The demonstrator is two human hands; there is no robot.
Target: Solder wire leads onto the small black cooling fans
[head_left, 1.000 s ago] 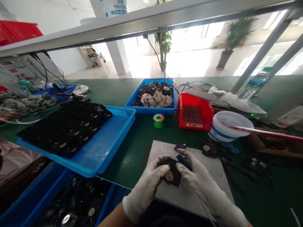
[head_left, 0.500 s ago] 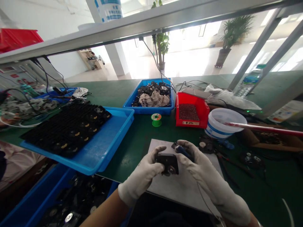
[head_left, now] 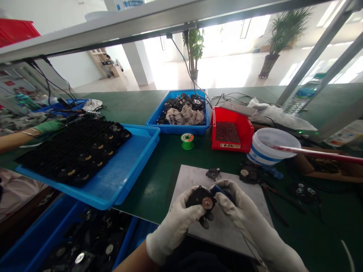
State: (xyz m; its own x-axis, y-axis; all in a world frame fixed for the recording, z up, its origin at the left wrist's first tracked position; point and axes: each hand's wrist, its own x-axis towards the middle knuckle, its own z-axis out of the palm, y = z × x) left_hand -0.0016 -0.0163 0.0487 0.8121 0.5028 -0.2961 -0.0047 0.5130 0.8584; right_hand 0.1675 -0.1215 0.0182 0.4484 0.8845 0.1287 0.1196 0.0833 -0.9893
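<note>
My left hand (head_left: 177, 217), in a white glove, grips a black flat housing (head_left: 196, 197) with a copper-coloured disc facing up and a dark rounded piece hanging below it. My right hand (head_left: 241, 207), also gloved, is closed around a dark blue handle-shaped object (head_left: 222, 192), pressed close to the housing's right side. Its tip is hidden, so I cannot tell the kind. A thin cable trails below my right wrist. Both hands are over a light grey board (head_left: 181, 177). Just beyond them a small black part with metal bits (head_left: 213, 173) lies on the board.
A blue tray (head_left: 136, 151) holds rows of black parts; a co-worker's green-gloved hand (head_left: 49, 126) is at its left. Farther back stand a blue bin (head_left: 178, 130), green spool (head_left: 187, 141), red bin (head_left: 231, 145) and white bucket (head_left: 261, 151). Pliers-like handles (head_left: 275, 204) lie right.
The black housing has been turned, so its copper-coloured disc now faces up. My right hand has come lower and closer to it. A co-worker's green-gloved hand has appeared at the left.
</note>
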